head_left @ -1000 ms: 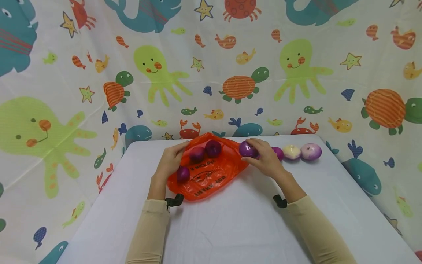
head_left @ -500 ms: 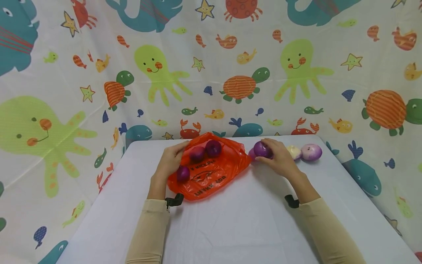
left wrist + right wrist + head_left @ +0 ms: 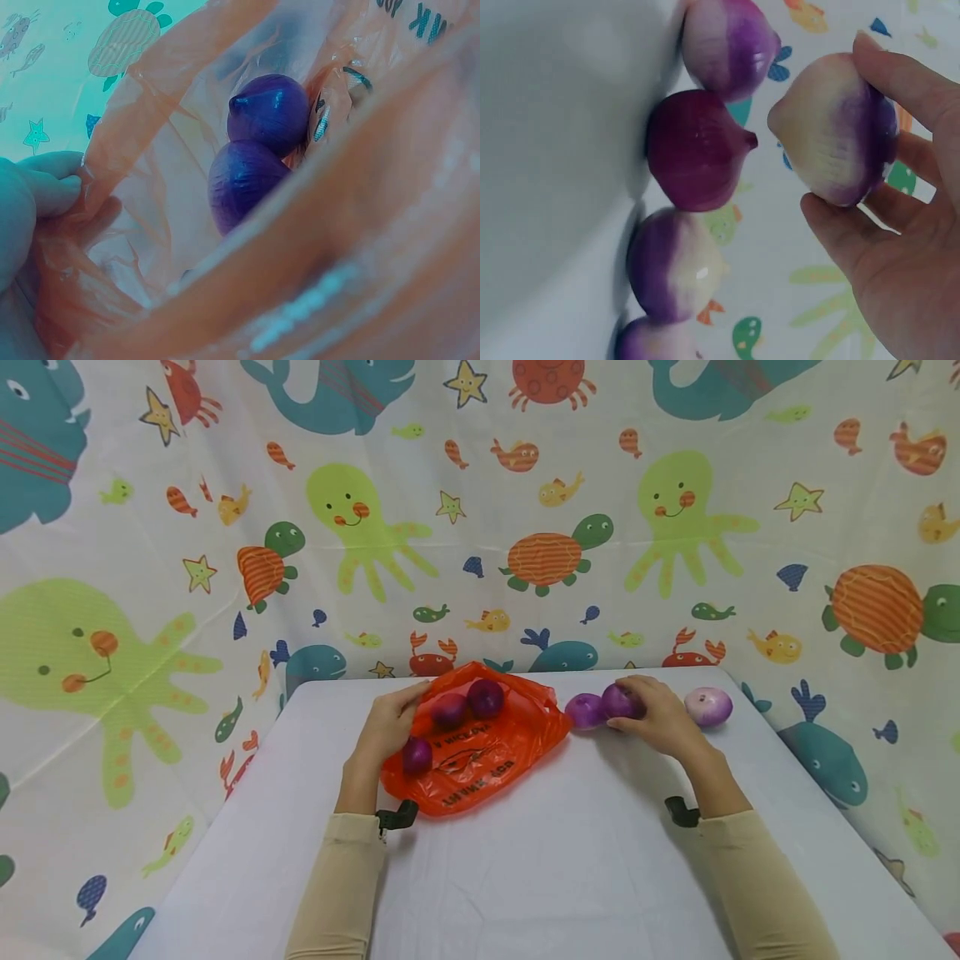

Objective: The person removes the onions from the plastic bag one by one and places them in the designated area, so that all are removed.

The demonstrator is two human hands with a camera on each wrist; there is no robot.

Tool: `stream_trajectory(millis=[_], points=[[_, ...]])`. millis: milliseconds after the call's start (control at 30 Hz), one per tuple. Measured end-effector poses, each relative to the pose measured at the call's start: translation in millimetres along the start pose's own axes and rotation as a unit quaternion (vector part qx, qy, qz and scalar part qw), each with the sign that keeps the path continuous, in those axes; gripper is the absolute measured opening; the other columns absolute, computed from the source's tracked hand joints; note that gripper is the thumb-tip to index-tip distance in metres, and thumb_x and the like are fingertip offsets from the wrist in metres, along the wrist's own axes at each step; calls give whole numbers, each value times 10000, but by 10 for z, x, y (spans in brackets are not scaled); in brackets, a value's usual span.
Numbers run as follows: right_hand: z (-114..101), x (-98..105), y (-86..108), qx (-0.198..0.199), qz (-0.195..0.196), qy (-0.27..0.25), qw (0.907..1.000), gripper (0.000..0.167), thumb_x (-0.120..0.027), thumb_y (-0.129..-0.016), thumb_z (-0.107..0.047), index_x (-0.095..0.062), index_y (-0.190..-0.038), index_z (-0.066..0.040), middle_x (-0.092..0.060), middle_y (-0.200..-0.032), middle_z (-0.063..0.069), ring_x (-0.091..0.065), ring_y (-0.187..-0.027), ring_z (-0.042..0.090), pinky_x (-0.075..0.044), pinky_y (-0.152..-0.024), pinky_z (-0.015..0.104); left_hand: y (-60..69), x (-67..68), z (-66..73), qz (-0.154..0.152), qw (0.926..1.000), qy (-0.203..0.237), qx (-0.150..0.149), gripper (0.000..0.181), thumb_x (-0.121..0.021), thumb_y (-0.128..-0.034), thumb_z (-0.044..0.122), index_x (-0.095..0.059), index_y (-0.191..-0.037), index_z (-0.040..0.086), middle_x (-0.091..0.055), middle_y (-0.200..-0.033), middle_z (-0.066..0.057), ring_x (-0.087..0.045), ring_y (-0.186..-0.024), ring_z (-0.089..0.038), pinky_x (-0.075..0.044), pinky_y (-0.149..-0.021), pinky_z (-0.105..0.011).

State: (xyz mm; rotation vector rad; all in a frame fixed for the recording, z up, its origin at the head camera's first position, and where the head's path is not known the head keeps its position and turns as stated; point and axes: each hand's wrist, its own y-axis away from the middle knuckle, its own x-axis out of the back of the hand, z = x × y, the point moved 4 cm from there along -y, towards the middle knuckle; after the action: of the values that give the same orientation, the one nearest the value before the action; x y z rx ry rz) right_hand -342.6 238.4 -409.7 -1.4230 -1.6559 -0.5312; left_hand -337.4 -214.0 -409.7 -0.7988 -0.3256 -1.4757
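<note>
My left hand [image 3: 387,722] holds the rim of a thin orange-red plastic bag [image 3: 517,752] with dark print, keeping its mouth spread. Three dark purple onions [image 3: 485,697] show in the bag in the head view; two purple onions [image 3: 268,112] show in the left wrist view. My right hand [image 3: 662,718] grips a purple-and-cream onion [image 3: 836,127] between thumb and fingers, raised off the table in front of a row of onions. That row includes a dark red onion [image 3: 697,150] and a purple-and-white onion [image 3: 727,49]. The hand hides part of the row in the head view.
A white-covered table [image 3: 525,877] lies under everything. One purple onion [image 3: 585,712] sits beside the bag's right edge, and a pale pinkish onion [image 3: 708,707] ends the row. A sea-animal curtain [image 3: 480,527] hangs behind and along the sides.
My right hand has moved right with its onion, away from the bag and along the row. The onion beside the bag has come into view. My left hand has stayed on the bag.
</note>
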Motion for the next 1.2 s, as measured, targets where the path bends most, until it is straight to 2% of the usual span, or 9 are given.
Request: stream_trajectory(millis=[133, 400, 567, 800, 933, 1200], points=[[71, 36, 30, -20, -18, 17, 10000, 680, -813, -918, -322, -512, -1504, -152, -467, -1561, 180, -405, -1440, 450, -401, -1133, 704, 5, -3, -4, -43, 10000, 68, 32, 414, -529, -1092, 169, -591, -1493, 253, -610, -1497, -65, -545, -1419, -320, -479, -1135, -538], [245, 201, 151, -54, 158, 90, 9998, 704, -814, -917, -325, -510, -1510, -97, -446, -1541, 245, -421, -1403, 502, -386, -1102, 755, 0, 0, 12, -113, 9998, 138, 106, 423, -534, -1092, 179, -581, -1500, 278, -608, -1500, -62, -531, -1433, -328, -477, -1134, -547], [384, 302, 226, -93, 290, 219, 9993, 737, -833, -899, -319, -500, -1507, -68, -451, -1533, 271, -413, -1400, 507, -383, -1095, 762, 4, -8, 7, -97, 9998, 114, 111, 423, -531, -1090, 164, -581, -1502, 246, -604, -1504, -64, -529, -1435, -328, -466, -1144, -551], [551, 459, 309, -480, 392, 337, 9975, 784, -841, -889, -322, -465, -1513, -34, -442, -1514, 316, -412, -1378, 543, -375, -1085, 774, 6, -29, -15, -134, 9997, 104, 151, 435, -520, -1095, 164, -566, -1512, 277, -595, -1515, -53, -524, -1438, -320, -466, -1145, -548], [627, 503, 327, -605, 321, 350, 9970, 802, -836, -890, -352, -458, -1520, -31, -423, -1525, 327, -392, -1387, 554, -369, -1085, 779, 13, -28, -25, -122, 9997, 113, 177, 439, -528, -1092, 167, -569, -1506, 306, -599, -1511, -41, -520, -1444, -311, -465, -1148, -541], [756, 566, 373, -798, 153, 376, 9960, 801, -822, -899, -365, -449, -1521, -25, -422, -1507, 333, -379, -1378, 556, -366, -1070, 794, -5, -12, -14, -37, 10000, 24, -15, 417, -526, -1094, 167, -591, -1492, 278, -611, -1497, -56, -543, -1425, -313, -476, -1138, -533]])
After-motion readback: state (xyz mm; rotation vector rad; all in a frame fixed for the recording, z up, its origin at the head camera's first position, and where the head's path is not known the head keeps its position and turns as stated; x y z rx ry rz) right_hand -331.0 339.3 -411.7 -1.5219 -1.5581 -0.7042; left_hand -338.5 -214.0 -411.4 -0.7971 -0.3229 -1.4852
